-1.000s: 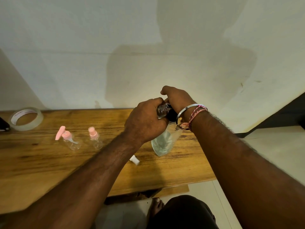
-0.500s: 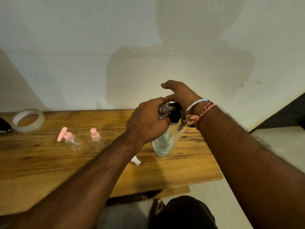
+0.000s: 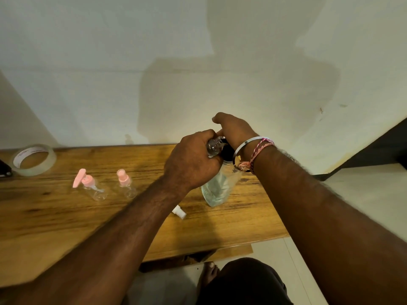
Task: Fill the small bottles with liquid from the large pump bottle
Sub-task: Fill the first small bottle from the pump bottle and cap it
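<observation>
Above wooden surface (image 3: 66, 221): left hand (image 3: 193, 161) grips small clear bottle (image 3: 213, 147) at black pump (image 3: 228, 151); right hand (image 3: 235, 130) presses pump top of large bottle (image 3: 217, 190), fingers curled over it.

Tape roll (image 3: 33, 159) on wooden table (image 3: 55, 216); perhaps a phone (image 3: 4, 169).

Grained wood table (image 3: 66, 219); clear plastic pump bottle (image 3: 217, 190); metal bangle (image 3: 246, 143).
</observation>
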The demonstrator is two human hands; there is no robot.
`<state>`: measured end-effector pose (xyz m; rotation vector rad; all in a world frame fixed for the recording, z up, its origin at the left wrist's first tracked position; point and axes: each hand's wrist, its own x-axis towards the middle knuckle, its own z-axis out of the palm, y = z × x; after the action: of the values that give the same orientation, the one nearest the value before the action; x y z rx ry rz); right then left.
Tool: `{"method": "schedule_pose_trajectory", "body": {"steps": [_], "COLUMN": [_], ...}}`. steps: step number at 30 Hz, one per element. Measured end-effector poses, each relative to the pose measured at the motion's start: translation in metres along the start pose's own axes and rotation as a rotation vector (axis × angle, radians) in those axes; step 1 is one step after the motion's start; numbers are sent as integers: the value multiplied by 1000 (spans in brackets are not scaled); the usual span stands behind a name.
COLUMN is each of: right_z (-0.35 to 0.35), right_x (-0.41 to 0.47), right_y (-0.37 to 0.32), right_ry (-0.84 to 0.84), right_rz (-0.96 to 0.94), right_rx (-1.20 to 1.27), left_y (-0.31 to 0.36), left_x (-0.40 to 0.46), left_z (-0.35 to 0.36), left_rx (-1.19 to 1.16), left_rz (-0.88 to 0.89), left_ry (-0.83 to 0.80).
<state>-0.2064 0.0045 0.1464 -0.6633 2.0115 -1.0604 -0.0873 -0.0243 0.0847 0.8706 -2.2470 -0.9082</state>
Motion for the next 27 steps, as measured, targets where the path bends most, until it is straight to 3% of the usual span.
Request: {"method": "schedule_pose_trajectory", "body": {"steps": [3, 12, 27], "right_z": [2, -6, -6], "right_x": [-8, -8, -5], "right_y": [-3, -4, -1], "right_ry": [-5, -71, -97], "right_rz": [-63, 91, 74], "right_rx": [-120, 141, 115], "left_y": [-2, 0, 2], "left_x": [-1, 0, 0], "left_z": [1, 2, 2], "left_rx": [7, -61, -47], "left_rz": [-6, 6, 11], "left_ry": [4, 8, 11]}}
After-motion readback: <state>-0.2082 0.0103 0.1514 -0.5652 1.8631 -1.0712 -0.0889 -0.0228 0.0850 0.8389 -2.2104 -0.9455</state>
